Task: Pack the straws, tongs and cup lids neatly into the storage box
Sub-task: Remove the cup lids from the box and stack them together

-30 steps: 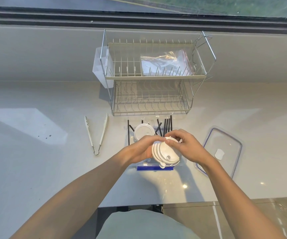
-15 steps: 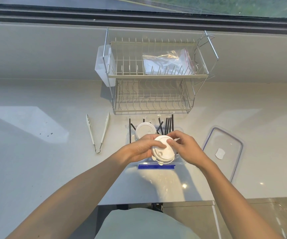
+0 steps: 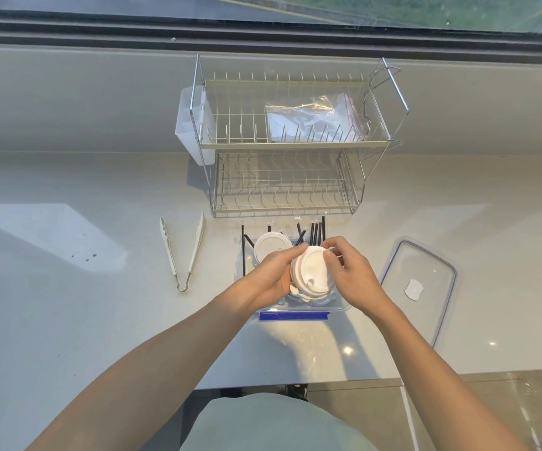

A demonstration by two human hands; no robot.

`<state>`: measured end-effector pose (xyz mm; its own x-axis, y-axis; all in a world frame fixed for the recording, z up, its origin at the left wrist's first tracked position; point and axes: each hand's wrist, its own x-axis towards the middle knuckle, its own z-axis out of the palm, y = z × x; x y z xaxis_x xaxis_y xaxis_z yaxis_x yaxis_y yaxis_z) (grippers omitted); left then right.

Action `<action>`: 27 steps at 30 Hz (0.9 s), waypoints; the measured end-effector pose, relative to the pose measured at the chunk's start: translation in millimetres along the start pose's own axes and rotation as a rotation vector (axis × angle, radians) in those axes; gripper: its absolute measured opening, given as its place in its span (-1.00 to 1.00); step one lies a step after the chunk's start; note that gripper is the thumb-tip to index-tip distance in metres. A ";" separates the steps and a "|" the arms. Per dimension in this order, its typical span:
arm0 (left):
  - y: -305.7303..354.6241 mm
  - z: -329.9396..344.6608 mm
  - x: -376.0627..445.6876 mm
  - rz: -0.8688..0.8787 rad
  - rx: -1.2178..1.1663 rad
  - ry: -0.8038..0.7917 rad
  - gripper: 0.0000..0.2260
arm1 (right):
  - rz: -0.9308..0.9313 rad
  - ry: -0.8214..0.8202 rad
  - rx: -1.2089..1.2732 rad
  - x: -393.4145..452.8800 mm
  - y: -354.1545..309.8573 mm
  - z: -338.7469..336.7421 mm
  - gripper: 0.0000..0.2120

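Head view: lids squared up over the box

A stack of white cup lids (image 3: pixel 312 275) is held just above the clear storage box (image 3: pixel 341 305), which sits on the worktop (image 3: pixel 68 320). The left hand (image 3: pixel 271 276) cups the stack from the side, fingers curled round its rim; the right hand (image 3: pixel 351 275) pinches the far edge with thumb and fingertips. One lid (image 3: pixel 271 250) and black straws (image 3: pixel 315 231) already lie in the box. The tongs (image 3: pixel 183 252) wait to the left, the box cover (image 3: pixel 421 281) to the right. Best to align the rims first, then lower the stack flat beside the loose lid, clear of the straws.
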<state>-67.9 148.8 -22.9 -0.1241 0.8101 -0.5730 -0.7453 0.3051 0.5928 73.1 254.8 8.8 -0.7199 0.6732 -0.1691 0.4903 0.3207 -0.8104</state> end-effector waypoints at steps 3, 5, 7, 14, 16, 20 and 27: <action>3.8 4.5 -0.2 0.006 -0.161 0.008 -0.56 | 0.128 0.132 0.149 2.4 -1.4 6.1 -0.85; 5.1 0.9 0.1 0.045 -0.303 0.040 -0.53 | 0.281 0.216 0.329 3.7 -4.4 7.6 -0.82; 4.3 -2.0 -1.8 0.090 -0.379 0.066 -0.57 | 0.380 0.253 0.459 1.9 -8.4 11.0 -0.81; 0.8 6.5 -7.1 0.061 -0.389 0.018 -0.58 | 0.367 0.122 0.203 -13.7 -19.1 33.1 -0.78; 0.9 2.0 -6.5 0.050 -0.377 0.012 -0.60 | 0.206 0.184 -0.153 -18.2 -17.7 34.4 -0.61; -2.1 -3.4 -4.5 0.021 -0.333 0.018 -0.67 | -0.048 0.075 -0.217 -24.4 -26.7 38.5 -0.18; -4.2 -8.9 -5.9 -0.027 -0.310 -0.026 -0.63 | -0.128 0.148 -0.208 -27.1 -28.8 40.0 -0.22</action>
<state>-69.9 138.3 -27.1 -0.0871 0.8177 -0.5691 -0.9129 0.1631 0.3742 58.8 200.6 14.3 -0.7105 0.7033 0.0236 0.5008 0.5290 -0.6851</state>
